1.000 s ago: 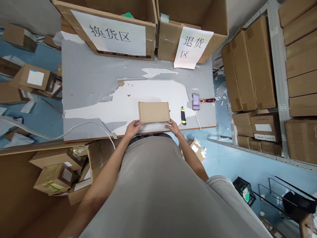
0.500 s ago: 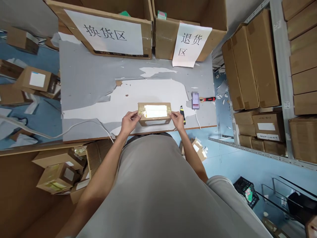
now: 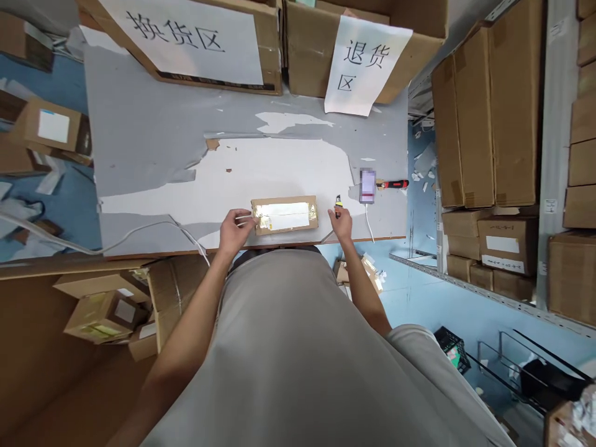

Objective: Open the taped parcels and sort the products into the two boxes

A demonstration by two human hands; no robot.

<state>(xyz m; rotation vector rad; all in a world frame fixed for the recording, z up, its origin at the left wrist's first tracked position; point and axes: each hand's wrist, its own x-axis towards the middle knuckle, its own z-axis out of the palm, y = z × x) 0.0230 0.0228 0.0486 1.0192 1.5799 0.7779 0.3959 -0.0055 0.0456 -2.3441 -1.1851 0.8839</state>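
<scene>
A small cardboard box (image 3: pixel 284 222) with a white label and shiny clear tape lies flat near the table's front edge. At its left end is my left hand (image 3: pixel 236 231), fingers apart, the tips touching or very close to the box edge. To the right of the box, my right hand (image 3: pixel 342 225) is closed on a yellow-and-black box cutter (image 3: pixel 339 202), whose lower part is hidden by the fingers. The cutter points away from me.
Two large cartons (image 3: pixel 265 49), (image 3: pixel 307 62) with paper signs stand at the table's back. A phone (image 3: pixel 367 186) on a white cable lies at right beside a red-and-black handled tool (image 3: pixel 395 184). An open carton (image 3: pixel 28 347) holding boxes stands at lower left; shelves (image 3: pixel 549 186) rise at right.
My right hand has left the box's right end and closed on the box cutter. The box has turned slightly and shows its top more. The view has shifted a little.
</scene>
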